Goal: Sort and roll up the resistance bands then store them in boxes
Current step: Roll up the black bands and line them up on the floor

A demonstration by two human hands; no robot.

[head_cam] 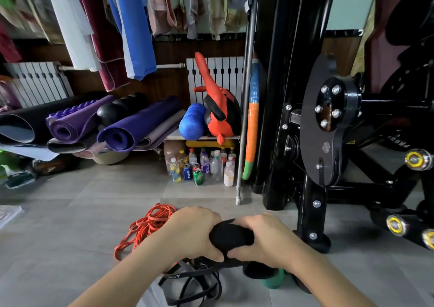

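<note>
Both hands grip a rolled black resistance band held low in the middle of the view. My left hand wraps its left end and my right hand wraps its right end. A loose tail of the black band hangs below the roll. On the floor to the left lies a tangle of orange bands. Under my hands lies a pile of loose black bands. A green rolled band with a black one on it sits below my right hand.
A black exercise machine stands close at the right. Rolled yoga mats, a blue foam roller, a red bag and several bottles and cans line the back wall. Clothes hang above. Grey tile floor lies to the left.
</note>
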